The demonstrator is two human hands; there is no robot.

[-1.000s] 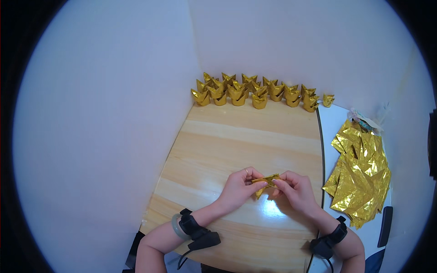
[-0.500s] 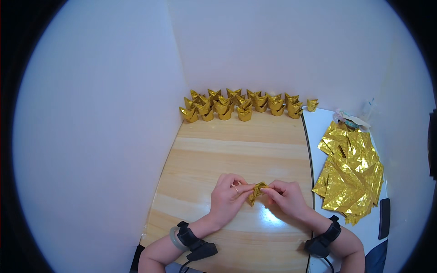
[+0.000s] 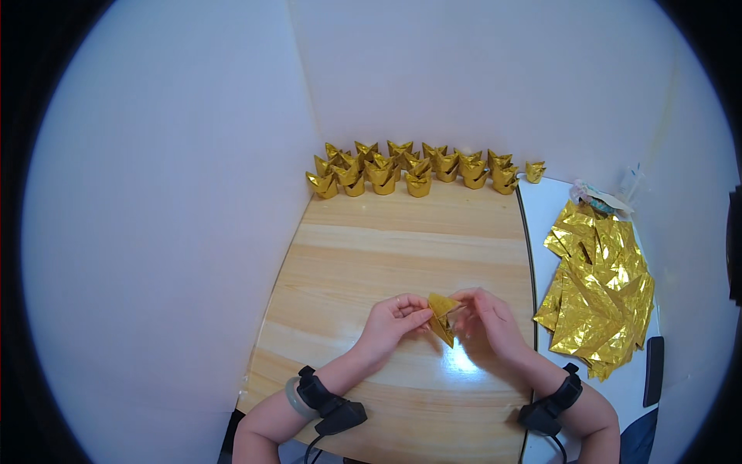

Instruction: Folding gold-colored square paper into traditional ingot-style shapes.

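Observation:
A small folded piece of gold foil paper [image 3: 441, 309], with a pointed lower end and a flap standing up at its top, is held above the wooden table. My left hand [image 3: 390, 323] pinches its left side between thumb and fingers. On the other side, my right hand [image 3: 495, 323] has its fingers loosely apart, with the fingertips right at the paper's upper right edge. Whether they touch it from behind is hard to see.
Several folded gold paper ingots [image 3: 418, 182] stand in rows along the table's far edge. On the white surface at right lie a pile of gold foil sheets [image 3: 595, 301], a crumpled plastic wrapper [image 3: 599, 199] and a dark flat bar [image 3: 654, 371]. White walls rise at left and behind.
The folded paper has turned, so its flap now faces up and its point faces down. My right hand has loosened from its pinch, while my left keeps hold.

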